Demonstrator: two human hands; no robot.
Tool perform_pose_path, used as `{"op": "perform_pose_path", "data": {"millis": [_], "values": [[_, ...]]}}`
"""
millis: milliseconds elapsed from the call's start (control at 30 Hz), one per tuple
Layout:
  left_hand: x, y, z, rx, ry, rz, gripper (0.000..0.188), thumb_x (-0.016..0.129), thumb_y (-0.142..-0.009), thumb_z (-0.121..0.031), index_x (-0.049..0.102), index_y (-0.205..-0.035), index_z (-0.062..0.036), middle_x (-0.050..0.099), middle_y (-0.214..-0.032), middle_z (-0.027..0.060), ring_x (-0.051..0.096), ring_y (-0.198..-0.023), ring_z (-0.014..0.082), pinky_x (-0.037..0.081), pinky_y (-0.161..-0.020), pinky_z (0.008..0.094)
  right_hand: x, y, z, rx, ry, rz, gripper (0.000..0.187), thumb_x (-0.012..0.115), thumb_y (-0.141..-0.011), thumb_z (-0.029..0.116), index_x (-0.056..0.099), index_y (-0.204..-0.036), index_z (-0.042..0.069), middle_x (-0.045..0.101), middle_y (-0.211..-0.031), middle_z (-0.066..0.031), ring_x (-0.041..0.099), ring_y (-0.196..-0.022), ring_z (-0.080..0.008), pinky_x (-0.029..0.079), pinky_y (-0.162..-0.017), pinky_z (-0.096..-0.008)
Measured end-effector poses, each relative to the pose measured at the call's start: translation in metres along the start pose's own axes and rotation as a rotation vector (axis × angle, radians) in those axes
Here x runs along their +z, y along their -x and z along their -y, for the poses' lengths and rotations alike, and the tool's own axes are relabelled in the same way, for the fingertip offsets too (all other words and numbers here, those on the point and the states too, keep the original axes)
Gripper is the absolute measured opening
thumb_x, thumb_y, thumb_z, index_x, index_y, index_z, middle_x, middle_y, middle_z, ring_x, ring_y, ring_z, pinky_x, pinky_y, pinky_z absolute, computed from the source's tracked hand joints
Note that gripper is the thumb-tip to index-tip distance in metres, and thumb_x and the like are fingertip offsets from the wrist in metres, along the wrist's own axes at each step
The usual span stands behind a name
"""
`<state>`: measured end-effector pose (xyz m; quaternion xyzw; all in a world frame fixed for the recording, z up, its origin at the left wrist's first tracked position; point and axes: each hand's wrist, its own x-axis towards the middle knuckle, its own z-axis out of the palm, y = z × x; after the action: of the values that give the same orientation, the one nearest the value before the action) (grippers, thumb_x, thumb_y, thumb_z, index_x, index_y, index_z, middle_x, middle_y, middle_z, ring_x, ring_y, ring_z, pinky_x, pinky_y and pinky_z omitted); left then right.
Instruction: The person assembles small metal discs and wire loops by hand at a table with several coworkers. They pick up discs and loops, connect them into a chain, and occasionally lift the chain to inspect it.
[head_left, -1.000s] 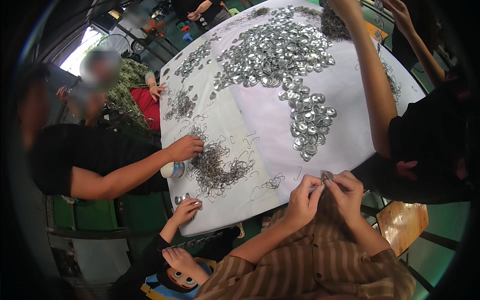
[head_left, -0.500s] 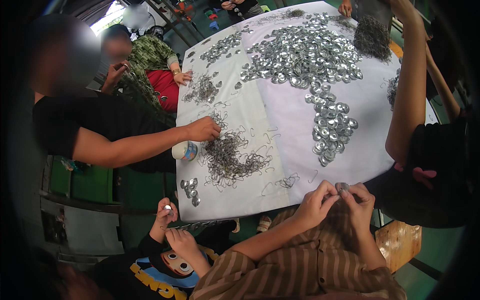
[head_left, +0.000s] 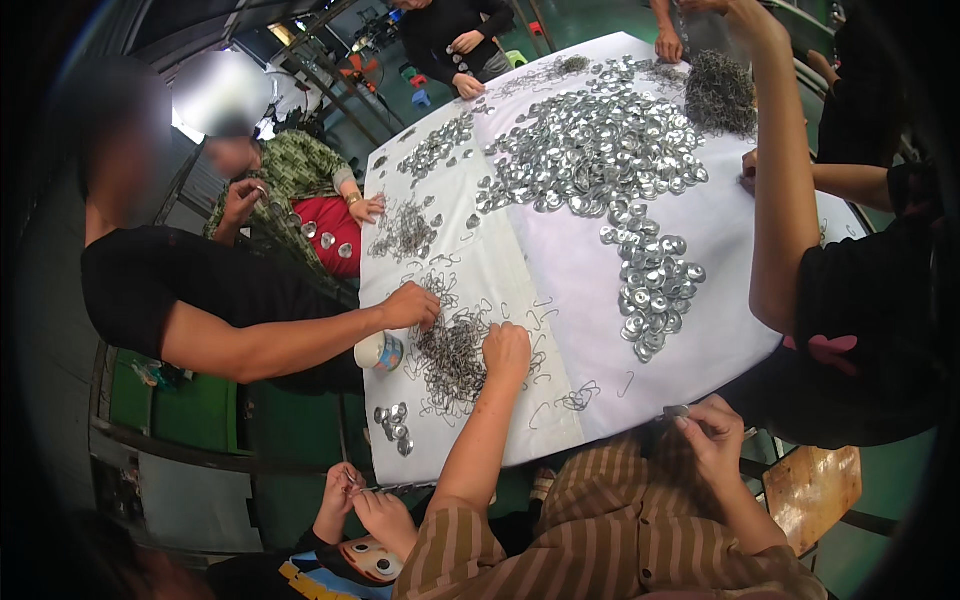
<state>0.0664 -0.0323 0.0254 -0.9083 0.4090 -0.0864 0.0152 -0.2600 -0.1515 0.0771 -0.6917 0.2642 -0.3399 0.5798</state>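
Note:
My left hand (head_left: 508, 350) reaches over the table to the right side of a heap of bent wire hooks (head_left: 455, 355). Its fingers are closed at the heap, and whatever they pinch is hidden. At the near table edge, my right hand (head_left: 717, 440) grips a small silvery metal disc (head_left: 677, 411) between thumb and fingers. A co-worker's hand (head_left: 410, 306) picks at the same heap from the left. Beyond my hands lies a trail of shiny round metal discs (head_left: 655, 290).
A large pile of discs (head_left: 600, 150) covers the far part of the white-covered table (head_left: 560, 400). A tangled wire bundle (head_left: 720, 92) sits far right. A white tub (head_left: 378, 351) stands left of the hooks. Other people's arms reach in on both sides; a wooden stool (head_left: 815, 490) is lower right.
My left hand has left my right hand and moved up and left to the wire hooks. My right hand stays near the table edge with the disc.

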Motion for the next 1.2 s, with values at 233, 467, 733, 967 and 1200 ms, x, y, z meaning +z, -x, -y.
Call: {"op": "perform_pose_path", "data": {"millis": [233, 467, 733, 967, 1200], "values": [[-0.017, 0.000, 0.022, -0.291, 0.329, -0.069, 0.009, 0.065, -0.073, -0.012, 0.066, -0.073, -0.0033, 0.065, -0.071, 0.0135, 0.064, -0.068, 0.0305, 0.050, -0.066, 0.0408, 0.004, -0.001, -0.003, -0.069, 0.039, -0.030, 0.010, 0.071, -0.074, 0.001, 0.070, -0.084, -0.002, 0.058, -0.067, -0.0056, 0.053, -0.065, -0.0143, 0.040, -0.059, -0.0261], [-0.059, 0.030, -0.031, -0.192, 1.269, -0.001, 0.004, 0.064, -0.083, -0.005, 0.060, -0.084, -0.0029, 0.061, -0.075, 0.0022, 0.056, -0.067, 0.0116, 0.046, -0.066, 0.0241, 0.006, -0.005, -0.007, -0.029, 0.019, 0.003, 0.011, 0.072, -0.075, 0.003, 0.070, -0.084, -0.001, 0.058, -0.068, -0.0062, 0.054, -0.064, -0.0157, 0.040, -0.058, -0.0277], [-0.090, 0.074, -0.122, 0.215, 1.732, 0.328, 0.009, 0.062, -0.083, 0.004, 0.058, -0.090, -0.0006, 0.047, -0.104, 0.0062, 0.049, -0.096, 0.0138, 0.041, -0.086, 0.0284, 0.007, -0.007, -0.004, -0.035, 0.020, -0.054, 0.010, 0.071, -0.077, 0.004, 0.071, -0.086, 0.001, 0.060, -0.071, -0.0075, 0.056, -0.066, -0.0171, 0.042, -0.059, -0.0280], [-0.081, 0.082, -0.145, 0.191, 1.718, 0.329, 0.009, 0.061, -0.084, 0.004, 0.057, -0.090, -0.0006, 0.047, -0.103, 0.0060, 0.050, -0.093, 0.0131, 0.040, -0.084, 0.0259, 0.002, -0.003, -0.006, -0.074, 0.088, -0.078, 0.010, 0.072, -0.075, 0.004, 0.070, -0.084, 0.001, 0.059, -0.071, -0.0076, 0.056, -0.066, -0.0188, 0.042, -0.059, -0.0296], [-0.078, 0.089, -0.153, 0.160, 1.874, 0.348, 0.007, 0.054, -0.091, -0.001, 0.051, -0.097, 0.0010, 0.056, -0.102, 0.0074, 0.050, -0.095, 0.0118, 0.041, -0.087, 0.0262, -0.007, -0.010, -0.003, -0.228, 0.325, 0.043, 0.010, 0.072, -0.074, 0.004, 0.071, -0.084, 0.003, 0.059, -0.070, -0.0068, 0.056, -0.068, -0.0226, 0.043, -0.062, -0.0330]]}}
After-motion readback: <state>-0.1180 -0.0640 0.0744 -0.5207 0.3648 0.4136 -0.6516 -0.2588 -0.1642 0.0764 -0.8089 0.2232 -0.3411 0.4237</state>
